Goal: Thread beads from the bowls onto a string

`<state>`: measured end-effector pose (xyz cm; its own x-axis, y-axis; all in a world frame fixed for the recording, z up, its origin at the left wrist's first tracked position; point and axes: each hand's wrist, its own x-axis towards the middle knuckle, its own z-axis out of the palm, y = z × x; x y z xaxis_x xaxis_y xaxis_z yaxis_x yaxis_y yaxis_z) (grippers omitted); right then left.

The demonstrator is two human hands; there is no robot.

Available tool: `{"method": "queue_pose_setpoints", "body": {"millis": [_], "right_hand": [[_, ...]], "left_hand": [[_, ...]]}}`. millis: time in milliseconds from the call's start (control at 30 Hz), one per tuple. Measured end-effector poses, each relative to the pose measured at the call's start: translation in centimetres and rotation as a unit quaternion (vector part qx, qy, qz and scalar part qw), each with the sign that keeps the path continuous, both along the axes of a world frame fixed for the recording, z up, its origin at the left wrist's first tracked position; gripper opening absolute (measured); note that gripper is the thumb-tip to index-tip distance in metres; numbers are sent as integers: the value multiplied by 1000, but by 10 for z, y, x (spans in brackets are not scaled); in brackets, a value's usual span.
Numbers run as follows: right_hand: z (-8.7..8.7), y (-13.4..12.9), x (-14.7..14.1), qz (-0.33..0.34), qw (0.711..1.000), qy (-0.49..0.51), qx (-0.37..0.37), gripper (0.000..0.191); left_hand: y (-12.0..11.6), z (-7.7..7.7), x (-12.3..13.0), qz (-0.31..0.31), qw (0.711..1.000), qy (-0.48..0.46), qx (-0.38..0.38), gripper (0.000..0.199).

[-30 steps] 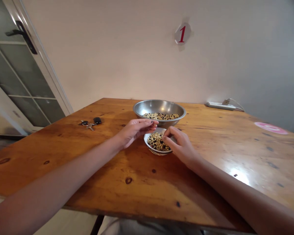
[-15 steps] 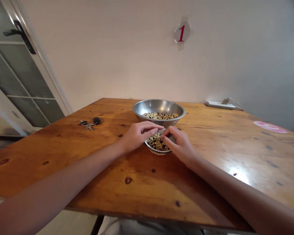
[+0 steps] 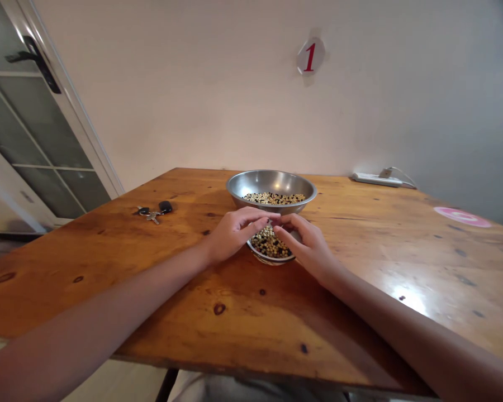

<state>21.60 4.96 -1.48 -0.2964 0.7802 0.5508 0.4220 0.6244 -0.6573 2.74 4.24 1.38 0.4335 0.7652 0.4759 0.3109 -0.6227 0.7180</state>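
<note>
A small bowl (image 3: pixel 272 260) of mixed pale and black beans (image 3: pixel 269 243) stands on the wooden table, just under my hands. My left hand (image 3: pixel 235 231) is over its left rim, fingers stretched out and thumb apart below them. A tiny dark speck, perhaps a bean, shows by that thumb's tip. Over the right side of the bowl is my right hand (image 3: pixel 310 240), its fingers bent and thumb apart from them, with nothing visible in between. The fingertips of both hands nearly meet above the beans. Parts of the bowl's far rim are hidden.
Behind the small bowl stands a large metal basin (image 3: pixel 272 181) with more pale and black beans. Keys (image 3: pixel 154 212) lie on the table (image 3: pixel 159 301) to the left. A power strip (image 3: pixel 377 179) is at the back right, near a round pink sticker (image 3: pixel 463 216).
My left thumb has dropped a little away from the fingers. My right thumb and fingers have parted slightly wider. The bowl and basin have stayed where they were.
</note>
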Motion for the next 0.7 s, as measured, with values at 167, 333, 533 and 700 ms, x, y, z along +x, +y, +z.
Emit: {"method": "queue_pose_setpoints", "body": {"millis": [167,333,533,700], "right_hand": [[0,0,-1,0,1000,-1,19,11],[1,-1,-1,-8,999,0,34,12],[1,-1,-1,-15,999,0,32,11],[2,-2,-1,-7,1000,-3,28,10]], "left_hand": [[-7,1,0,-9,998,34,43,30],[29,19,3,58,993,31,94,35],[111,43,20,159,949,251,-102,45],[116,47,23,138,922,307,-194,39]]}}
